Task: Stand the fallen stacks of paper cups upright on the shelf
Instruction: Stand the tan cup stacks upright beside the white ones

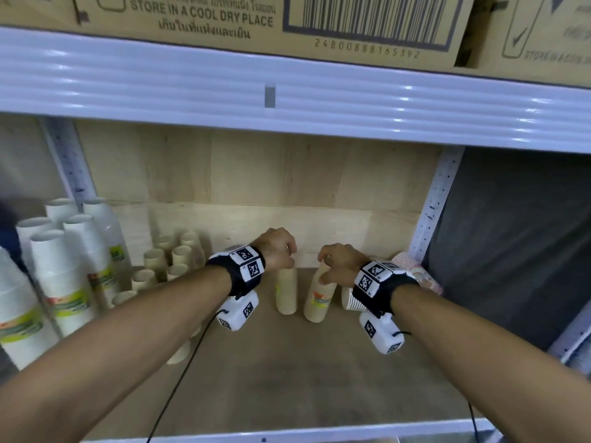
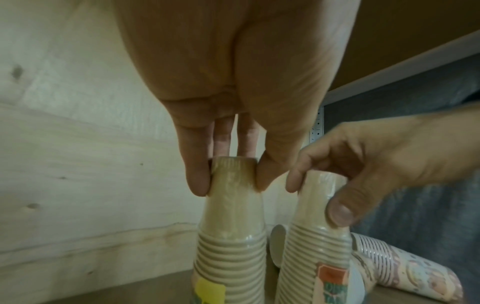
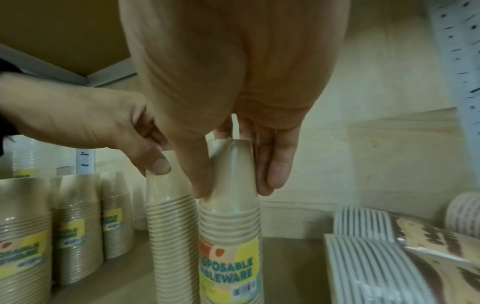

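Note:
Two tan wrapped stacks of paper cups stand upside down side by side on the wooden shelf [image 1: 287,378]. My left hand [image 1: 281,251] pinches the top of the left stack [image 1: 286,292] from above; the left wrist view shows fingers and thumb clamped on its upper end [image 2: 233,176]. My right hand [image 1: 335,266] grips the top of the right stack [image 1: 318,298], which leans slightly left; its label reads "disposable tableware" [image 3: 228,267]. Patterned pink-and-white cup stacks [image 1: 412,273] lie on their sides at the right, seen closer in the right wrist view [image 3: 389,257].
Several upright tan cup stacks [image 1: 166,263] stand at the back left, with taller white cup stacks [image 1: 64,276] further left. A white metal upright [image 1: 438,203] bounds the shelf on the right. The upper shelf beam [image 1: 287,97] carries cardboard boxes [image 1: 256,20].

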`<act>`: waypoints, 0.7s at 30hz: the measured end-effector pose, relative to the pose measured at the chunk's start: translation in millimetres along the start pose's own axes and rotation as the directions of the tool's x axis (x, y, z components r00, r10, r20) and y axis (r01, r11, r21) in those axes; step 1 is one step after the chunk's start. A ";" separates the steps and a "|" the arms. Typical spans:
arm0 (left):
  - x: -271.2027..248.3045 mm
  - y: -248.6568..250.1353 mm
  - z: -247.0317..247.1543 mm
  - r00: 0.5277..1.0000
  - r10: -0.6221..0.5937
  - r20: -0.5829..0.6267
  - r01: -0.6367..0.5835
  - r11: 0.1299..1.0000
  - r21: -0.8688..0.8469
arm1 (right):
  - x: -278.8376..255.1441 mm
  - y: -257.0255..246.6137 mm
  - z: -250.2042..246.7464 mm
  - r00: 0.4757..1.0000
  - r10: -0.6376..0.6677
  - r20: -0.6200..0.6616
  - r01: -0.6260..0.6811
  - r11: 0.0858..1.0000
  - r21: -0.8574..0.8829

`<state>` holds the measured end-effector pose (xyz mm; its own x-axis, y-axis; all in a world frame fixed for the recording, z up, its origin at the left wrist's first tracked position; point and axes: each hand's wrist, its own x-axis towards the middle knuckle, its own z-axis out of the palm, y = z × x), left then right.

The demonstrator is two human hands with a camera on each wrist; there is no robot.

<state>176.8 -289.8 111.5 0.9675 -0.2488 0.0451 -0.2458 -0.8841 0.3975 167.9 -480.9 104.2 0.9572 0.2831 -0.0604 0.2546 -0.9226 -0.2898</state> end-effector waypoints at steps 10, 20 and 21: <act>-12.1 -1.9 5.4 0.997 0.049 0.058 -0.046 0.997 -0.058 | 9.7 -19.0 9.4 0.997 -0.074 -0.015 0.074 0.997 0.002; -8.9 -1.8 6.9 0.998 0.016 0.064 -0.012 0.998 -0.060 | 11.3 -16.0 8.9 0.996 -0.090 -0.021 0.089 0.996 -0.028; -8.8 -1.3 7.1 0.997 0.023 0.068 -0.019 0.998 -0.059 | 11.6 -15.8 8.8 0.996 -0.091 -0.024 0.090 0.995 -0.030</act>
<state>168.2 -289.3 104.0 0.9554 -0.2953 -0.0085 -0.2600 -0.8543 0.4501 173.7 -460.8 99.7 0.9332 0.3592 -0.0109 0.3437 -0.9009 -0.2653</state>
